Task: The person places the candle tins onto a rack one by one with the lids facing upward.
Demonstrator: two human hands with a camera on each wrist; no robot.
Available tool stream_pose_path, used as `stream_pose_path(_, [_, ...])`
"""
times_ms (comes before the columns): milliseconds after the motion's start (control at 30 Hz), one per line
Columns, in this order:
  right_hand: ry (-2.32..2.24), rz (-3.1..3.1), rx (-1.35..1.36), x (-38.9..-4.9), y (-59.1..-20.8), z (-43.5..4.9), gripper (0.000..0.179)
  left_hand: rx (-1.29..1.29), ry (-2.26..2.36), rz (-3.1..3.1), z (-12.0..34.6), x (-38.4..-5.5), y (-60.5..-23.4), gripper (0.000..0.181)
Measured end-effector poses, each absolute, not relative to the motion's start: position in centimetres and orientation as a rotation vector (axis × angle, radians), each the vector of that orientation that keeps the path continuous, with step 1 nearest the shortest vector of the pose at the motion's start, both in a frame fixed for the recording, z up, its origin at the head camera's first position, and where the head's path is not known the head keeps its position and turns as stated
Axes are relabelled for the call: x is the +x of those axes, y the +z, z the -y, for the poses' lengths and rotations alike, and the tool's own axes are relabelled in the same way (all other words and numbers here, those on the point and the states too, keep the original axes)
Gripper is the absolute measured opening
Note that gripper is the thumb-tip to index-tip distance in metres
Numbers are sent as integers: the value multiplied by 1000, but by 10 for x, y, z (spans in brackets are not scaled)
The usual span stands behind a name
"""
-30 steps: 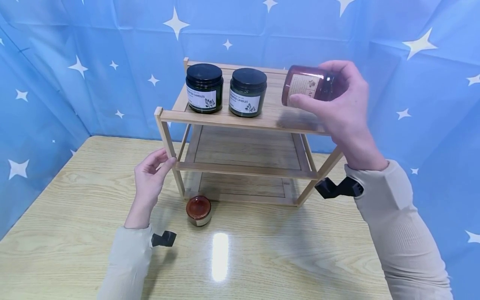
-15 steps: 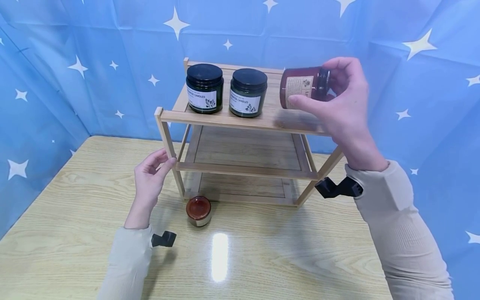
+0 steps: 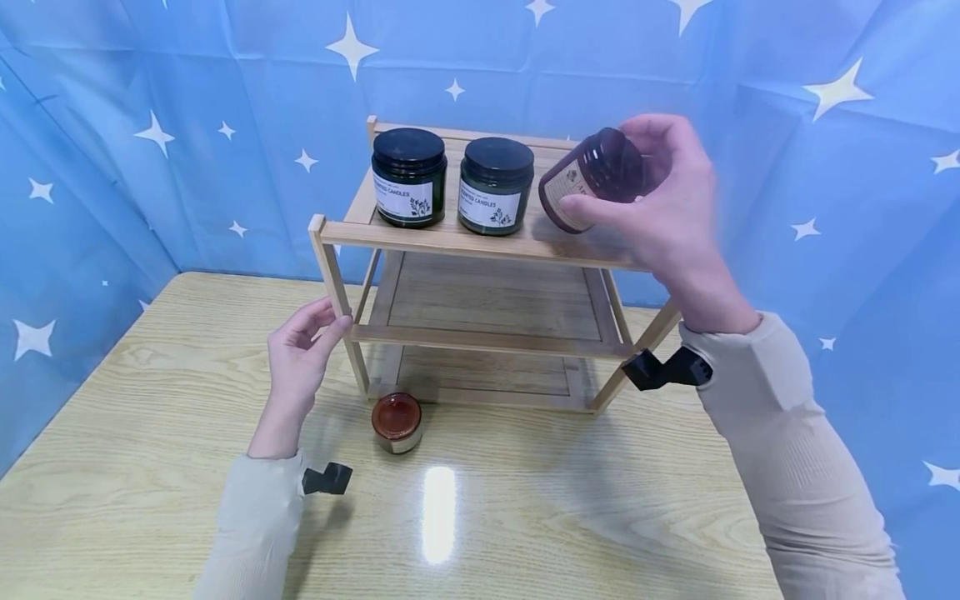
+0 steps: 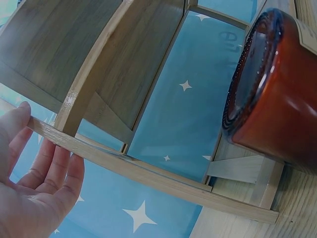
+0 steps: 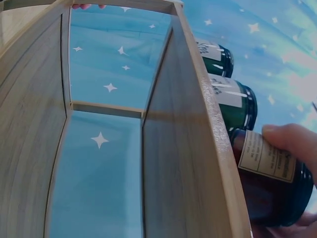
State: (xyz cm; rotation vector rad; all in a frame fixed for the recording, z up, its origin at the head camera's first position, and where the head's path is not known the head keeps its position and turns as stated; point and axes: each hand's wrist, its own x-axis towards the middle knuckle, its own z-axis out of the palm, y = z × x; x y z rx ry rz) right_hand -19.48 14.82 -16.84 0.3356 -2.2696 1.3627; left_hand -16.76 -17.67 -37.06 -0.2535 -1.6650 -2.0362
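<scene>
Probably midway: gripping brown glass jar (image 3: 587, 177) in right hand (image 3: 673, 204), wooden rack (image 3: 487, 342) in left hand (image 3: 300, 352), with two green glass jars (image 3: 409, 178) (image 3: 497, 187) shelved, amber jar (image 3: 397, 423) unshelved.

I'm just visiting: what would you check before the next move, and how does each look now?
1. Round brown glass jar with black lid in the right hand: ok, gripped.
2. Jar upright: not ok, tilted.
3. Jar's base touching the pale wooden rack's top shelf: cannot tell.
4. Left hand on the rack's left front post: ok.
5. Two round green glass jars upright: ok.
</scene>
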Motion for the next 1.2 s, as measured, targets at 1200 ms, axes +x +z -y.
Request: stream_pose_path(1200, [1272, 2515, 422, -204, -168, -144, 77, -241, -2036, 1664, 177, -168, -371, 38])
